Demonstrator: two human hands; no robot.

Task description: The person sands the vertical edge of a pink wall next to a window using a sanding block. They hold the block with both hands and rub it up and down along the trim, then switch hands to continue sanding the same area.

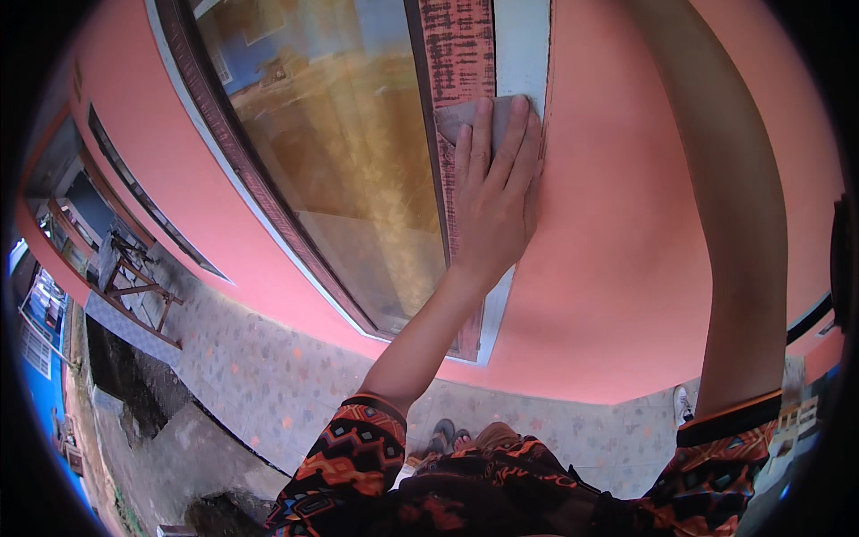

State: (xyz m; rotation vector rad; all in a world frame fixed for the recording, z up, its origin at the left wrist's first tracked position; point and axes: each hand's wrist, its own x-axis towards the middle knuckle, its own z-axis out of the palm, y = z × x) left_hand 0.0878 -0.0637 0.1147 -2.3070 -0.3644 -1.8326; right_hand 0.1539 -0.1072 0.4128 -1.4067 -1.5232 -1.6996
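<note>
My left hand (492, 192) lies against the upright window frame (458, 45), its fingers pressing a folded greyish-brown piece of sandpaper (458, 116) onto the surface. The sheet spans the pink, dark-streaked wood and part of the white border strip (522, 45) beside it. Its underside is hidden. My right arm (738, 242) reaches up along the pink wall and leaves the picture at the top, so the right hand is out of sight. Left of the frame is the reflective window pane (331, 134).
Pink wall (617, 251) extends right of the frame. Below runs a speckled tiled walkway (295, 367), where sandalled feet (443, 437) show. A wooden trestle (143, 291) stands at the far left, near the walkway's edge. A white shoe (683, 404) lies at the wall's foot.
</note>
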